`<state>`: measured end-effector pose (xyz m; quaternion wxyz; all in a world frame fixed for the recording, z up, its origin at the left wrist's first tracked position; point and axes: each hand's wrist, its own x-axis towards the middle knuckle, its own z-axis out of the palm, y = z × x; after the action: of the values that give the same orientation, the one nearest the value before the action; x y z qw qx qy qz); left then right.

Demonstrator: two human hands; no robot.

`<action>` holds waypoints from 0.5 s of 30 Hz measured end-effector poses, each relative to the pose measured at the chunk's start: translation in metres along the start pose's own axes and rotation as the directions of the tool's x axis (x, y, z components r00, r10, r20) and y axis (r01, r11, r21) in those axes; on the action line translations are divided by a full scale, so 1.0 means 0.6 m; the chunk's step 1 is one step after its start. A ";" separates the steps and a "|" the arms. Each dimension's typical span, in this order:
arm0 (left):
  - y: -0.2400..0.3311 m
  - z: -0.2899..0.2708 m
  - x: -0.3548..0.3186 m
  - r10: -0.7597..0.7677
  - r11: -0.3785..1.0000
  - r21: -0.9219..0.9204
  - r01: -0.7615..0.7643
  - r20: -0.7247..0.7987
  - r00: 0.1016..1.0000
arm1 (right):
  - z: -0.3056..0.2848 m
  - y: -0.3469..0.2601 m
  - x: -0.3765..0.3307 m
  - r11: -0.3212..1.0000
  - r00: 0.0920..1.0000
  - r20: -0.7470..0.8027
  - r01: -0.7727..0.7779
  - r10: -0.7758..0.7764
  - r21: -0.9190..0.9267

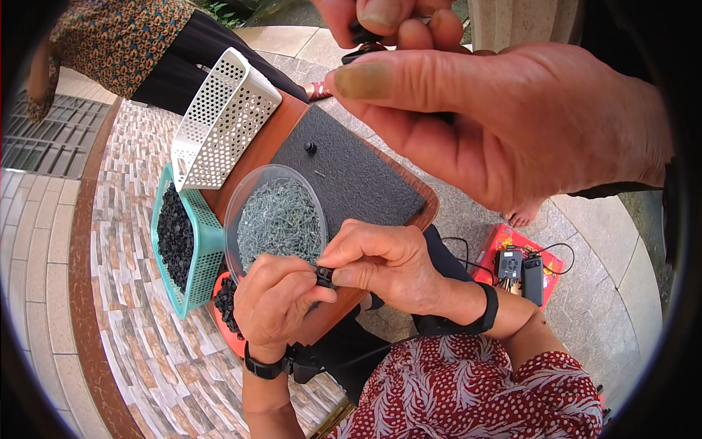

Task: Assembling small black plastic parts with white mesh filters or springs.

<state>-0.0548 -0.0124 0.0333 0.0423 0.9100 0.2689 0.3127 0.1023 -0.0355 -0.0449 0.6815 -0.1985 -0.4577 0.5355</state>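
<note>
My left hand (274, 300) and my right hand (387, 265) meet over the table's near edge. Both pinch a small black plastic part (324, 276) between thumbs and fingers; its exact kind is mostly covered. Just beyond them stands a clear round tub (232, 219) filled with small silvery screws (281, 216). On the dark grey mat (365, 183) are one small black plastic piece (310, 147) and a single loose screw (319, 174). At the upper right, another person's hands (504, 110) hold a similar black piece (363, 51).
A teal basket (201, 271) of black pieces stands left of the tub, with a white perforated basket (230, 121) beyond. An orange-red tray (232, 340) holds more black pieces. At right, a red box (497, 245) carries cabled black devices (532, 282). Another person stands upper left.
</note>
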 end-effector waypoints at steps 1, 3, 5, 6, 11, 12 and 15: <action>0.000 0.000 -0.002 -0.003 1.000 -0.004 0.003 -0.001 1.000 | 0.001 0.000 -0.001 0.999 1.000 -0.002 -0.031 0.031 0.030; 0.000 0.000 -0.003 -0.007 1.000 -0.008 0.007 -0.003 1.000 | -0.001 -0.005 0.001 0.998 0.998 0.013 -0.057 0.057 0.025; 0.000 0.000 -0.003 -0.004 1.000 -0.003 0.004 0.001 1.000 | -0.003 -0.007 0.002 0.996 0.996 0.028 -0.084 0.083 0.018; 0.000 -0.001 -0.002 -0.004 1.000 -0.004 0.004 0.001 1.000 | -0.004 -0.007 0.002 0.996 0.996 0.031 -0.090 0.089 0.016; -0.002 0.004 -0.004 -0.039 0.999 -0.018 0.039 -0.012 0.999 | -0.006 -0.009 0.001 0.998 1.000 0.029 -0.008 0.010 -0.063; -0.001 0.003 -0.004 -0.040 0.999 -0.017 0.040 -0.013 0.999 | -0.005 -0.011 -0.001 0.995 0.999 0.032 0.005 -0.002 -0.096; 0.001 0.003 -0.005 -0.058 0.998 -0.029 0.058 0.005 0.998 | 0.000 -0.016 -0.004 0.991 1.000 0.016 0.022 -0.020 -0.130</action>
<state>-0.0555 -0.0143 0.0301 0.0653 0.9018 0.2905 0.3132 0.1076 -0.0413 -0.0386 0.6692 -0.2341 -0.4986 0.4987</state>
